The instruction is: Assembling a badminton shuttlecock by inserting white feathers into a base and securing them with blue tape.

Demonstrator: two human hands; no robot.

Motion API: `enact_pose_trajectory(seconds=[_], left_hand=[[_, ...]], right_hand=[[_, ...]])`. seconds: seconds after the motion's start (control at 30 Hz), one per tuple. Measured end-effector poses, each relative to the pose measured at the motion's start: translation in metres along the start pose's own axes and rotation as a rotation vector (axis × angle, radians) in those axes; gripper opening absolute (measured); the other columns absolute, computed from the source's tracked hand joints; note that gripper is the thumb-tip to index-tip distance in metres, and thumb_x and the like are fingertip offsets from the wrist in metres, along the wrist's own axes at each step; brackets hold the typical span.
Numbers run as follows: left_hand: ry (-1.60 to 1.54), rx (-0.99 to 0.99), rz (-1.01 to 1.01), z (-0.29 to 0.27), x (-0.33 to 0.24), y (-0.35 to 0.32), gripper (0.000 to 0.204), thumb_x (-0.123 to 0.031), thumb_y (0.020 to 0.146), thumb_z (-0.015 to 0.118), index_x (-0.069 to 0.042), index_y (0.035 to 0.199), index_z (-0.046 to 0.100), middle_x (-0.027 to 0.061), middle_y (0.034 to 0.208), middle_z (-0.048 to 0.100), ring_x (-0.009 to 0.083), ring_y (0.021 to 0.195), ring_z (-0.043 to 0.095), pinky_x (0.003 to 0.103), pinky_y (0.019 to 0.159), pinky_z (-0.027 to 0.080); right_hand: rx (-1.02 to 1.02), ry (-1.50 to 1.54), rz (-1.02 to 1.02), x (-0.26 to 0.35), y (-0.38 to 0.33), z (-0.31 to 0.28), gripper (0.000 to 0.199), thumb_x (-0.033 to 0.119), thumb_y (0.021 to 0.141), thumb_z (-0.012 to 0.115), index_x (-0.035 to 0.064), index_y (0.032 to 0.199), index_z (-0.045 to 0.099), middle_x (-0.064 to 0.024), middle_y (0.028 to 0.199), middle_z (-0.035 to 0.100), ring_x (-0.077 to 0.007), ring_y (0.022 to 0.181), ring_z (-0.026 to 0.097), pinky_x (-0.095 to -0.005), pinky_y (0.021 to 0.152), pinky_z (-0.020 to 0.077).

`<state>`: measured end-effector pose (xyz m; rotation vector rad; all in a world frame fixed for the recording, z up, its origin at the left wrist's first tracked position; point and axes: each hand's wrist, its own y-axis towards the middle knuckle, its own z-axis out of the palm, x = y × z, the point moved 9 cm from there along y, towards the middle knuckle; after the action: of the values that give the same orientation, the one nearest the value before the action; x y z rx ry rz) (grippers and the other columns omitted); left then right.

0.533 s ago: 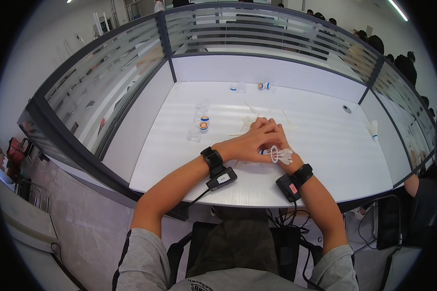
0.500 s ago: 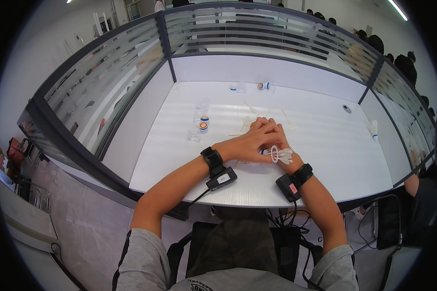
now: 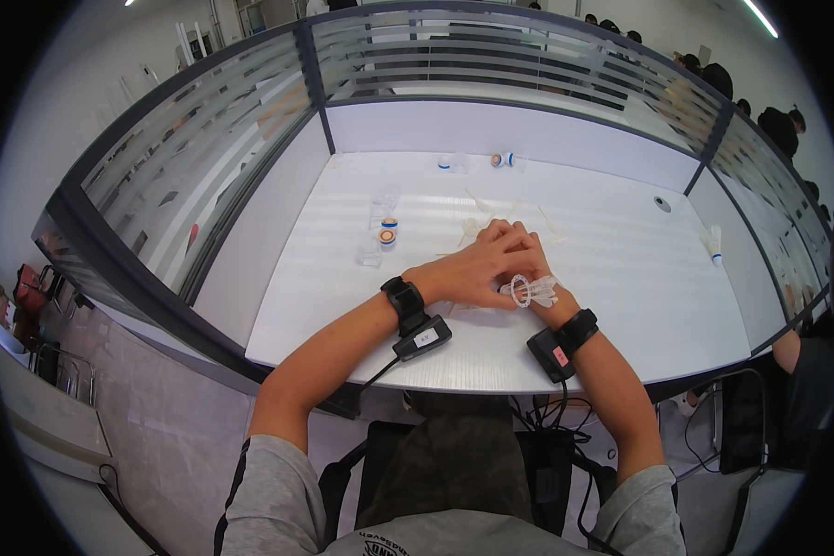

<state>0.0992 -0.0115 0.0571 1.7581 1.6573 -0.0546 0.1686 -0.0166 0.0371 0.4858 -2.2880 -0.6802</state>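
My left hand (image 3: 468, 271) lies over my right hand (image 3: 539, 265) above the near middle of the table, its fingers curled across the right one. A clear plastic piece with a round ring and several prongs (image 3: 534, 292) sticks out beside my left thumb, its prongs over my right wrist. My left hand is closed on it. Only part of my right hand shows; its fingers look bent, and what they grip is hidden. Thin pale strips (image 3: 473, 228) lie on the table just beyond my hands.
To the left stand small white containers with orange-and-brown tops (image 3: 387, 238) and clear plastic cups (image 3: 370, 255). More containers (image 3: 501, 159) lie at the back panel. A clear tube with a blue-and-white end (image 3: 715, 246) rests at the right panel. Partitions (image 3: 389, 127) enclose the white table (image 3: 639, 296).
My hands stay together in almost the same place. The clear ringed piece has turned slightly, and the blue part seen beside my left thumb is now hidden.
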Motion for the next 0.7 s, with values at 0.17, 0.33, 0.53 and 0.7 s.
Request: enact_pose_trajectory(seconds=[0.17, 0.33, 0.53, 0.7], left_hand=[[0.045, 0.024, 0.001, 0.002, 0.0, 0.0, 0.047, -0.021, 0.074, 0.076, -0.017, 0.118, 0.062, 0.0061, 0.126, 0.048, 0.0368, 0.121, 0.034, 0.052, 0.105, 0.038], [0.084, 0.055, -0.004, 0.002, 0.002, -0.001, 0.046, -0.022, 0.074, 0.076, -0.016, 0.118, 0.061, 0.0063, 0.124, 0.048, 0.0373, 0.12, 0.033, 0.052, 0.105, 0.037], [0.023, -0.005, 0.047, 0.003, -0.006, 0.009, 0.039, -0.022, 0.073, 0.077, -0.013, 0.106, 0.058, 0.0055, 0.119, 0.048, 0.0367, 0.119, 0.033, 0.051, 0.102, 0.037], [0.095, 0.062, 0.004, 0.003, 0.004, -0.001, 0.048, -0.022, 0.073, 0.078, -0.016, 0.118, 0.062, 0.0058, 0.121, 0.049, 0.0367, 0.119, 0.033, 0.051, 0.103, 0.037]], right_hand=[[-0.005, -0.006, 0.0, 0.0, -0.003, -0.003, 0.03, 0.017, 0.08, 0.072, 0.0088, 0.109, 0.065, -0.0046, 0.119, 0.056, -0.0254, 0.103, 0.053, -0.0393, 0.087, 0.0439], [0.005, -0.035, -0.013, 0.0, -0.003, 0.0, 0.03, 0.017, 0.08, 0.073, 0.009, 0.108, 0.066, -0.0039, 0.118, 0.056, -0.0249, 0.103, 0.053, -0.0392, 0.087, 0.0431], [0.027, -0.193, -0.037, -0.002, -0.003, -0.005, 0.029, 0.017, 0.079, 0.073, 0.0094, 0.106, 0.066, -0.003, 0.116, 0.057, -0.0244, 0.102, 0.052, -0.0391, 0.086, 0.0423], [0.049, -0.234, -0.073, -0.004, 0.005, 0.013, 0.028, 0.017, 0.078, 0.073, 0.0096, 0.105, 0.067, -0.0023, 0.115, 0.057, -0.0239, 0.101, 0.051, -0.039, 0.086, 0.0415]])
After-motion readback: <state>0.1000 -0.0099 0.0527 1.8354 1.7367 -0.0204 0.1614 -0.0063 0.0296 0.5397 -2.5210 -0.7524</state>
